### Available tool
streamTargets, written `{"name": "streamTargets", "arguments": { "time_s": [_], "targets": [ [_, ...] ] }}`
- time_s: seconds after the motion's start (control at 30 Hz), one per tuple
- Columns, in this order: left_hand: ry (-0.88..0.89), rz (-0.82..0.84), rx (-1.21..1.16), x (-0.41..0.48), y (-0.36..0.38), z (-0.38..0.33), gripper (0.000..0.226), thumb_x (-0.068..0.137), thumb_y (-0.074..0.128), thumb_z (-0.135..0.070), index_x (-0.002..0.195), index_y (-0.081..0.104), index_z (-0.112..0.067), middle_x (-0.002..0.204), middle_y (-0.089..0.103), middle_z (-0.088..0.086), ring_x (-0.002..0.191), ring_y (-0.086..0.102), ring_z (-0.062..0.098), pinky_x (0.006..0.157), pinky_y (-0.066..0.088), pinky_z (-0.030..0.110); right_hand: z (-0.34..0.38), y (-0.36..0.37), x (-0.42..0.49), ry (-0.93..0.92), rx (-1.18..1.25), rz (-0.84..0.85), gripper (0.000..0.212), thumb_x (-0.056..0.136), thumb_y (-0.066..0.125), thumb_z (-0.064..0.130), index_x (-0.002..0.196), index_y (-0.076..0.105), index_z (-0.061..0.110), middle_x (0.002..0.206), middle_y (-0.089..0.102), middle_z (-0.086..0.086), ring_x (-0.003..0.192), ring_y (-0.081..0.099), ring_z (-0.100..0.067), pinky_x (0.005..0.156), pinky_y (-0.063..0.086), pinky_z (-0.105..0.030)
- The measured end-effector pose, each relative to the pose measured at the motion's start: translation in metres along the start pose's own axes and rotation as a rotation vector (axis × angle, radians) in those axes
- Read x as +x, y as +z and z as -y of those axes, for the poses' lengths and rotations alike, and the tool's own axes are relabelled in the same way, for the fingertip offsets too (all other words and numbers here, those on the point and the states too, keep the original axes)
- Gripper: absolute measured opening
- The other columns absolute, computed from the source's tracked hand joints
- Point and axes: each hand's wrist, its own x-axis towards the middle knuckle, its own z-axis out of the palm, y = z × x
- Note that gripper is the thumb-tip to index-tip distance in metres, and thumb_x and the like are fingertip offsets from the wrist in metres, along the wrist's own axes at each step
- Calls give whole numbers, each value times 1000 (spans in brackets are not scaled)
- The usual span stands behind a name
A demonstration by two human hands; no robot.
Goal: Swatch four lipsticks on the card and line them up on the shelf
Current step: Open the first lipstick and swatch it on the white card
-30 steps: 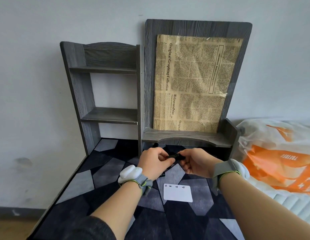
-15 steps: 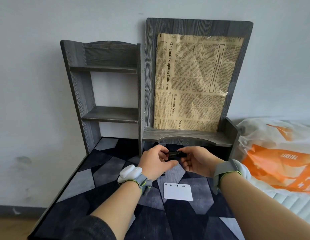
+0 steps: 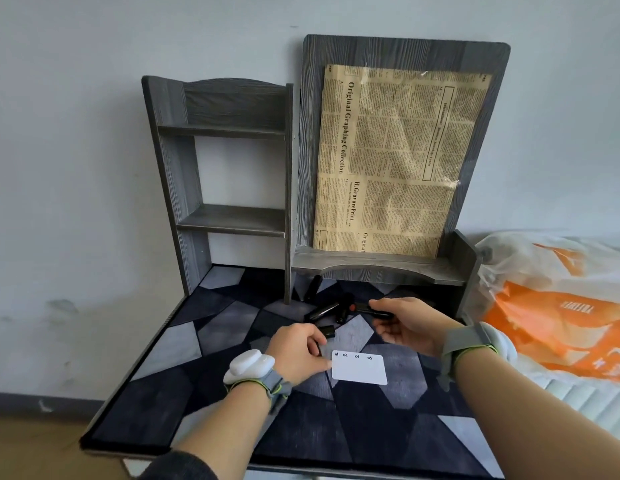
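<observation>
My right hand (image 3: 407,323) grips an uncapped black lipstick (image 3: 365,309), its red tip pointing left. My left hand (image 3: 299,351) holds the black cap (image 3: 326,331) and rests a finger at the left edge of the white swatch card (image 3: 359,370), which lies flat on the mat with small numbers along its top. Three more black lipsticks lie on the mat behind the hands: one (image 3: 323,312) and another (image 3: 343,311) close together, a third (image 3: 313,287) under the shelf edge. The grey wooden shelf (image 3: 232,221) stands at the back left.
A grey backboard with a newspaper sheet (image 3: 395,161) and a low ledge (image 3: 381,265) stands beside the shelf. The patterned grey mat (image 3: 211,368) covers the tabletop. A white and orange plastic bag (image 3: 557,306) lies at the right. The wall is directly behind.
My hands have pulled apart: the cap came off in the left hand, which dropped to the card, while the right hand kept the lipstick body, its red tip now showing.
</observation>
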Motion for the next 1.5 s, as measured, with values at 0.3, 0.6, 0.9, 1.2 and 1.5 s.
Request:
{"name": "streamTargets", "arguments": {
  "time_s": [0.3,0.6,0.9,1.2,1.5],
  "targets": [
    [44,7,121,-4,14,3,54,62,76,-53,113,61,-41,83,49,-14,76,51,6,67,40,20,-20,4,0,-66,-145,-5,12,82,60,-9,89,65,-1,78,55,-16,59,48,-17,49,47,-18],
    [47,50,111,1,16,2,57,63,73,-51,118,59,-48,80,39,-17,82,49,7,74,41,21,-17,18,6,-190,-610,-89,10,74,70,6,82,74,2,67,63,-9,57,53,-14,51,48,-16],
    [61,23,115,-1,16,3,56,62,74,-51,116,61,-48,80,42,-16,82,51,6,71,40,21,-13,22,7,-239,-756,-82,12,73,67,2,82,71,8,75,68,-7,58,61,-13,57,52,-19],
    [28,73,111,1,16,2,54,67,73,-50,118,61,-44,90,44,-10,89,52,11,73,38,23,-19,24,8,-242,-846,-85,15,72,70,5,85,74,11,85,74,-8,67,70,-19,66,59,-23],
    [28,73,113,1,16,4,54,68,73,-50,120,59,-45,92,44,-9,87,50,9,73,39,23,-21,24,10,-236,-870,-89,14,72,70,4,85,74,9,85,74,-10,71,72,-23,71,60,-28]
  ]
}}
